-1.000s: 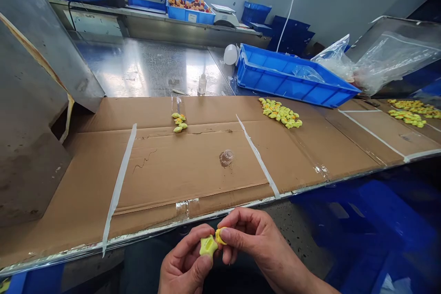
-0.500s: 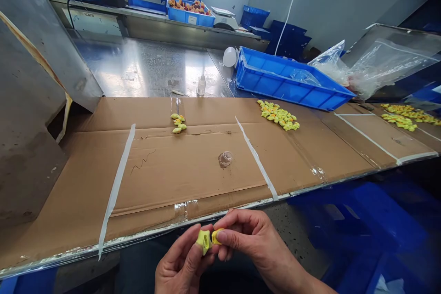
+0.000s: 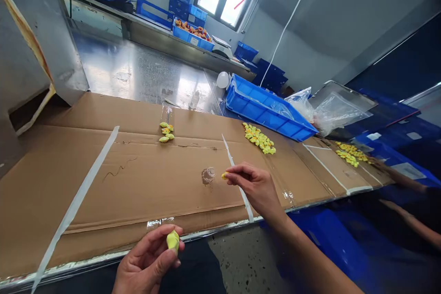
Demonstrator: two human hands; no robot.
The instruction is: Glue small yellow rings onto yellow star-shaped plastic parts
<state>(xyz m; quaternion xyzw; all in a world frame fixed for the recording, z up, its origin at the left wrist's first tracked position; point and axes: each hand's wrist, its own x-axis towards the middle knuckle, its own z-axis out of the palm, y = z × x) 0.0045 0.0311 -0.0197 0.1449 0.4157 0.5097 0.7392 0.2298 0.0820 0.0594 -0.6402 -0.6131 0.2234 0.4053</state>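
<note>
Near the table's front edge, my left hand pinches a small yellow-green moulded piece between thumb and fingers. Over the cardboard, my right hand holds a smaller orange-yellow piece at its fingertips. Just left of that piece stands a small clear cup on a dark, wet-looking stain. A few yellow-green pieces lie farther back on the left. A larger cluster of yellow-green and orange pieces is spread beyond the white tape on the right.
Brown cardboard with white tape strips covers the table. Behind it are a small clear bottle, a blue crate and plastic bags. A metal housing rises at left. Another person's arms reach in at far right.
My hands have parted. The right has carried the small orange-yellow piece forward toward the clear cup; the left keeps the yellow-green piece low and farther left. The view has tilted.
</note>
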